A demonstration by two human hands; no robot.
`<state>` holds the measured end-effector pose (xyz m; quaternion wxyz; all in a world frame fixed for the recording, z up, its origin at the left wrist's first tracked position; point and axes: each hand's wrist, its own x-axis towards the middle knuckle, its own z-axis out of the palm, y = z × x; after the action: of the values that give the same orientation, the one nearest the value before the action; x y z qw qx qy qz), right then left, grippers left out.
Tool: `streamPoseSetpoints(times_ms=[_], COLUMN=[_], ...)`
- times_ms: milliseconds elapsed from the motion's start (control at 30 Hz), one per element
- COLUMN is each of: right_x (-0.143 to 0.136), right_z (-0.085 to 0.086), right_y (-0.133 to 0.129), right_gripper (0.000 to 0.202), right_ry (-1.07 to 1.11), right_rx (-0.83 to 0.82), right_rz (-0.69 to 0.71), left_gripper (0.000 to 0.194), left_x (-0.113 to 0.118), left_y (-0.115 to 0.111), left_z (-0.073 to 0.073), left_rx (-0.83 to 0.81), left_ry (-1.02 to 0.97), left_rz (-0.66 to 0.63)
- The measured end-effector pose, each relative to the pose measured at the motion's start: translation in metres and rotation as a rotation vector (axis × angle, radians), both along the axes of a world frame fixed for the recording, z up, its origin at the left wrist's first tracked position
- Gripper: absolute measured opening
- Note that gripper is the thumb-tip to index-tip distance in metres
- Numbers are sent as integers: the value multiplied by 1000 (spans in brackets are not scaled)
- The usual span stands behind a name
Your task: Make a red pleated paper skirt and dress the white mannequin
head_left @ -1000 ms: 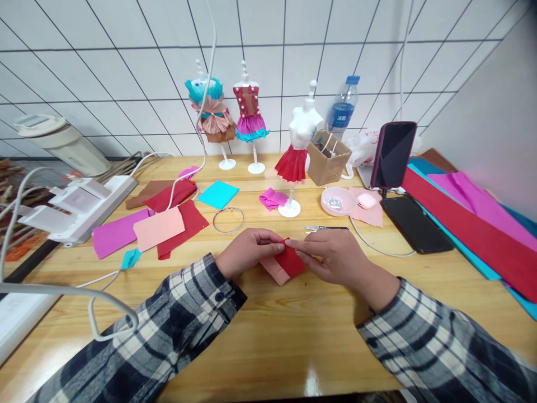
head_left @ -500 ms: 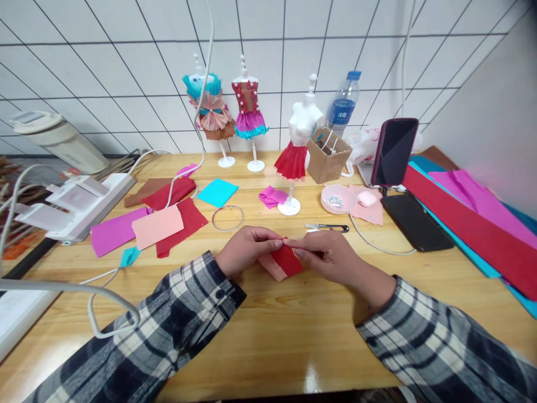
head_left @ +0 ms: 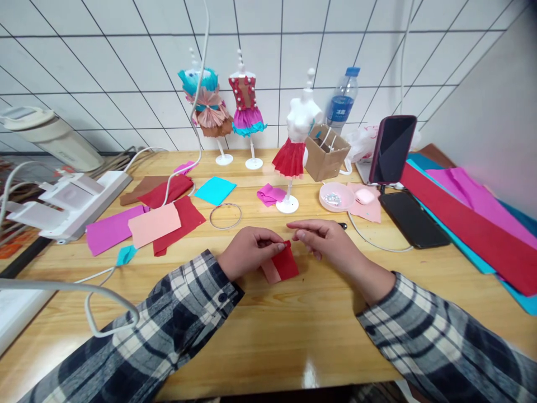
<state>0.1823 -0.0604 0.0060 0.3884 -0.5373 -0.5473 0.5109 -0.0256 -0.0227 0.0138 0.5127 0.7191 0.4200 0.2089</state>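
Note:
My left hand pinches the top edge of a small layered piece of red and pink crepe paper, red lying over pink. The pinched edge is partly hidden by my thumb and fingers. Just to the right, my right hand is apart from the paper, index finger stretched out and nothing seen in it. Behind that hand only the dark handle end of the thread snips shows. Beyond my hands stands a small white dress form wearing a red pleated skirt, with a folded magenta strip beside its base.
Two dressed forms stand by the tiled wall, near a cardboard box and a water bottle. Paper pieces and a metal ring lie left. A pink bead dish, phones and long paper strips lie right.
My right hand has let go of the crepe paper and moved slightly up and right, its fingers opening and covering most of the snips. My left hand keeps its pinch.

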Motion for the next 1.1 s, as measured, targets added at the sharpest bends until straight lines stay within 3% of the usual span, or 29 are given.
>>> streamPoseSetpoints(times_ms=[100, 300, 533, 600, 700, 767, 967, 1100], right_x=[-3, -5, -4, -4, -4, -3, -2, -2], right_z=[-1, -9, -10, -6, -2, -2, -4, -1], right_y=[0, 3, 4, 3, 2, 2, 4, 4], right_gripper=[31, 17, 12, 19, 34, 33, 18, 26], right_ry=[-126, -150, -253, -207, -78, -73, -262, -392], right_rx=[33, 54, 73, 70, 22, 7, 100, 124], right_rz=[55, 68, 50, 29, 74, 111, 107, 106], left_gripper=[23, 21, 29, 30, 27, 29, 31, 33], left_x=[1, 2, 2, 2, 1, 1, 1, 1], left_y=[-2, -3, -2, -2, -2, -2, -2, -1], left_z=[1, -1, -3, -2, -2, -3, -5, -8], left_rx=[130, 269, 373, 394, 387, 342, 293, 287], left_ry=[58, 178, 232, 239, 211, 170, 145, 154], left_rz=[-24, -68, -55, -45, -43, -32, -30, -19])
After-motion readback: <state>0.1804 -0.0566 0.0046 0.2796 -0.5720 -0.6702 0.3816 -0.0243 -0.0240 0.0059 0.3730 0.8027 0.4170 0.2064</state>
